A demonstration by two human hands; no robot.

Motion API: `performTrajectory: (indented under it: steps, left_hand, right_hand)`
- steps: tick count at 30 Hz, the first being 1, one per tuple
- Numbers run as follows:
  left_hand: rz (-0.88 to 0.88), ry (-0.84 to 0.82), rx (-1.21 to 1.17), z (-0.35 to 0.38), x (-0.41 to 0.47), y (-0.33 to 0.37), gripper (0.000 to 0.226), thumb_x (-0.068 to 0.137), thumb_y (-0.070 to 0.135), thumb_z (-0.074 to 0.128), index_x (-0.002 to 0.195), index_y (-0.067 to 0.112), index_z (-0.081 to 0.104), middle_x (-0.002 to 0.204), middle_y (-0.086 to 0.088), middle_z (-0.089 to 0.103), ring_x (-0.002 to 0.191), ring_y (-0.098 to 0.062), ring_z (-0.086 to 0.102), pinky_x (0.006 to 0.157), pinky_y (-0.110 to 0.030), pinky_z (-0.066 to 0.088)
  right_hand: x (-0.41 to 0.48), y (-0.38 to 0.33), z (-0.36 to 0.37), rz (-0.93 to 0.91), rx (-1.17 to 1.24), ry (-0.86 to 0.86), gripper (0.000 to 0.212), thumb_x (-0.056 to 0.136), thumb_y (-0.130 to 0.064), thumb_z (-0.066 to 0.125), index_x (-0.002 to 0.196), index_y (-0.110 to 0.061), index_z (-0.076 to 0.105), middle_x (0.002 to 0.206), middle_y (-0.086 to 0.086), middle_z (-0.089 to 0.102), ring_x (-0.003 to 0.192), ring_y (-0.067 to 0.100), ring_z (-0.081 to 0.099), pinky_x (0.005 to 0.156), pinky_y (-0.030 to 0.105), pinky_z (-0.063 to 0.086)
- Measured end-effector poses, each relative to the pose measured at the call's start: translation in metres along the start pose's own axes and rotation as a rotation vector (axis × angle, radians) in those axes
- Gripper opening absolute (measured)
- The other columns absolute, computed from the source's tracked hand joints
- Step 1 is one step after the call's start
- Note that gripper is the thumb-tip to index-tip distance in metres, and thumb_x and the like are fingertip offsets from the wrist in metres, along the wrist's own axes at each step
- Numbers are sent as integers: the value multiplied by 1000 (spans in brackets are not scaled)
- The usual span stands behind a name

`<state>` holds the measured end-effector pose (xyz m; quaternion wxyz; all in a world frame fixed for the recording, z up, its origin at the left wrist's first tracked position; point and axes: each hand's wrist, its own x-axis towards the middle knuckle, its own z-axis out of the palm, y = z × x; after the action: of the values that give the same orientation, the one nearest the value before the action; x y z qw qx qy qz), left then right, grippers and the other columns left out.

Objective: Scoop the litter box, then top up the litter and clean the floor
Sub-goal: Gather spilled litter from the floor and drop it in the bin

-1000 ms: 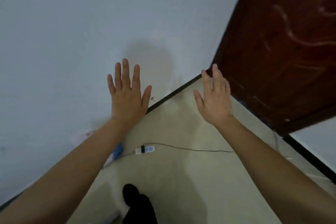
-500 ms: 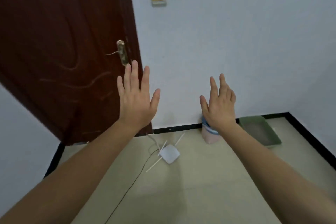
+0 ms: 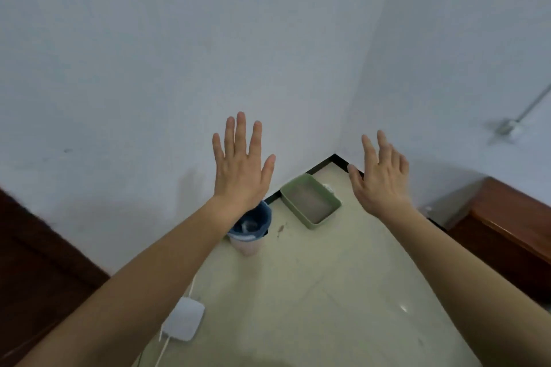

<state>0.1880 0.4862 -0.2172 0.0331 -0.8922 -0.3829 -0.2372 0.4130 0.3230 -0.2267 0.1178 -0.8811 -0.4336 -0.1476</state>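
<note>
Both hands — left hand, right hand — are held up empty, fingers spread, above the green litter box at frame centre.

Corner of a plain room with pale walls and a tiled floor.

Two pale blue-grey painted walls meet at a corner, edged along the bottom by a thin black skirting strip. The glossy cream tiled floor catches a small glint of light. A dark reddish-brown wooden door fills the lower left, and a reddish-brown wooden cabinet stands against the right wall, where a grey conduit with a small wall fitting runs upward.
</note>
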Motion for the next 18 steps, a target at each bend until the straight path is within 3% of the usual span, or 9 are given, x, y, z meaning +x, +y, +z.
performTrajectory:
  steps: [6, 10, 18]
  left_hand:
    - [182, -103, -10, 81, 79, 66, 68, 101, 51, 19, 155, 15, -1, 160, -16, -13, 148, -31, -15, 118, -57, 4]
    - [178, -157, 34, 154, 121, 98, 68, 101, 50, 24, 155, 11, 12, 161, -20, 2, 148, -36, 0, 115, -60, 13]
    - [-103, -292, 107, 256, 201, 141, 72, 97, 54, 12, 155, 12, 8, 161, -18, -1, 148, -34, -1, 117, -59, 9]
  right_hand:
    - [47, 85, 38, 184, 5, -11, 65, 101, -48, 36, 155, -16, 18, 162, 17, 14, 145, 37, 23, 117, 52, 19]
    - [91, 135, 98, 211, 40, -87, 65, 102, -47, 36, 155, -15, 18, 162, 17, 16, 144, 37, 25, 117, 52, 20]
    - [226, 197, 201, 69, 177, -291, 65, 102, -45, 38, 155, -12, 21, 160, 17, 22, 144, 35, 27, 115, 50, 24]
